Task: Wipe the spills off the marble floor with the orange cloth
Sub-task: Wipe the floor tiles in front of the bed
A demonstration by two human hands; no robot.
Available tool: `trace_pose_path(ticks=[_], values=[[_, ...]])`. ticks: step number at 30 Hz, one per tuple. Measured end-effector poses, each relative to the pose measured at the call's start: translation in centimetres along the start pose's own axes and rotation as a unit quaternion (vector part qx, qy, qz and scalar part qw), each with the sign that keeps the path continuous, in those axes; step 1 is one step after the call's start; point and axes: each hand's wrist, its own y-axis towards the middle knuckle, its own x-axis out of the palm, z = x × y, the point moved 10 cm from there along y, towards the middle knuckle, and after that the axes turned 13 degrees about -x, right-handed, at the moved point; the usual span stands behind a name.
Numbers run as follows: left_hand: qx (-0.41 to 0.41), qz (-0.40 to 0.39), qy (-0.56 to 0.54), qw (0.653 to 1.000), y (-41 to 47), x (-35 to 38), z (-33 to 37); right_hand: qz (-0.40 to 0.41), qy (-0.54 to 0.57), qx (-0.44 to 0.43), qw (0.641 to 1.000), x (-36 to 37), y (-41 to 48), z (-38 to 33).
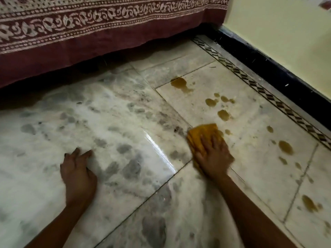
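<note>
My right hand [214, 154] lies flat on a bunched orange cloth [200, 134] and presses it onto the marble floor [116, 122]. Several brown spills mark the pale slab to the right: a large one at the far end [180, 83], small blots in the middle [223, 114], a bigger blot [285, 147] to the right of the cloth, and another near the right edge [309, 203]. The cloth's far edge sits just below the middle blots. My left hand [77, 167] rests on the floor to the left, fingers apart, holding nothing.
A maroon printed bedspread [89, 33] hangs over the far side, with dark space beneath it. A black skirting [279, 72] and a pale yellow wall [286, 33] run along the right, with a patterned inlay strip [265, 92] beside them. A wet glare streak [159, 149] lies between my hands.
</note>
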Motion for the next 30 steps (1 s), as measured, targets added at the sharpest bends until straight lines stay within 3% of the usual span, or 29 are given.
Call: trace_pose_path(ticks=[1, 3, 7, 9, 11, 13, 16, 19, 21, 23, 27, 30], values=[[0.001, -0.010, -0.002, 1.000, -0.3, 0.2, 0.3, -0.007, 0.016, 0.024, 1.000, 0.3, 1.7, -2.1], [0.003, -0.028, -0.004, 1.000, -0.8, 0.6, 1.2, -0.027, 0.050, -0.008, 0.998, 1.5, 3.0, -8.3], [-0.004, -0.029, 0.009, 1.000, -1.1, 0.8, 2.0, -0.033, 0.077, -0.254, 0.964, 2.8, -4.5, -19.8], [-0.009, -0.027, 0.016, 0.999, -1.1, 0.6, 2.3, -0.011, 0.053, -0.340, 0.939, 2.4, -10.2, -19.2], [-0.008, -0.026, 0.019, 0.999, -1.2, 0.5, 2.6, 0.004, 0.042, -0.358, 0.933, 1.7, -13.6, -14.7], [0.001, -0.024, 0.022, 0.999, -1.2, 0.5, 2.8, 0.013, 0.021, -0.304, 0.952, 0.6, -13.9, -8.5], [0.009, -0.042, 0.022, 0.999, -1.1, 0.8, 2.4, -0.013, 0.018, -0.145, 0.989, 0.2, -9.4, -0.9], [0.014, -0.061, 0.019, 0.998, -1.4, 1.0, 2.5, -0.001, 0.014, -0.007, 1.000, -0.2, -2.1, 0.2], [0.025, -0.068, 0.022, 0.997, -1.3, 0.9, 2.8, -0.026, 0.016, 0.037, 0.999, 0.6, 1.9, -2.8], [0.050, -0.081, 0.046, 0.994, -0.6, 1.0, 3.4, -0.057, 0.037, -0.008, 0.998, 2.2, 4.0, -8.8], [0.096, -0.134, 0.151, 0.975, 2.3, 1.7, 5.0, -0.029, 0.004, -0.239, 0.971, 2.9, -1.5, -21.4], [0.127, -0.190, 0.240, 0.944, 3.8, 2.2, 5.7, -0.044, 0.024, -0.351, 0.935, 3.7, -8.4, -21.1]])
